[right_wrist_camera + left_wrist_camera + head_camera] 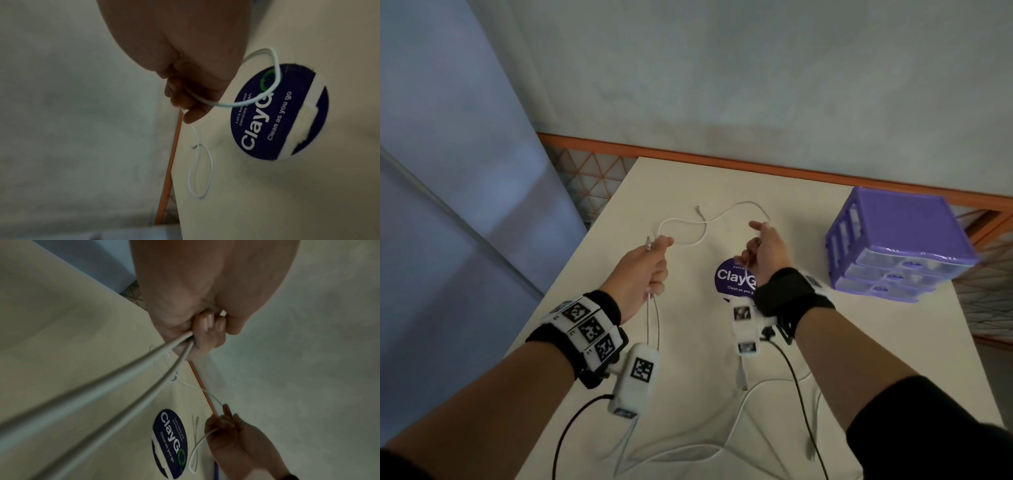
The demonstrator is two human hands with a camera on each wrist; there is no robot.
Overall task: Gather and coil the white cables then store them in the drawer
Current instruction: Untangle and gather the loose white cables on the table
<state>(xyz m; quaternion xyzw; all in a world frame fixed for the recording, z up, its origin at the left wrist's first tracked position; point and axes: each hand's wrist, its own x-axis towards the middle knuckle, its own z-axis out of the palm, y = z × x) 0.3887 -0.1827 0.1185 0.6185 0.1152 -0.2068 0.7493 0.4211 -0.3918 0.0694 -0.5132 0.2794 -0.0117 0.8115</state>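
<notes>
Left hand [645, 270] grips two cable strands [115, 386], right hand [191, 91] pinches a loop; only the head view shows the drawer unit [900, 240].

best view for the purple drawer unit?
Head view: the purple drawer unit stands whole on the table's right side, its drawers apparently closed. The left wrist view shows at most a blue sliver at the bottom edge; the right wrist view shows none.
</notes>
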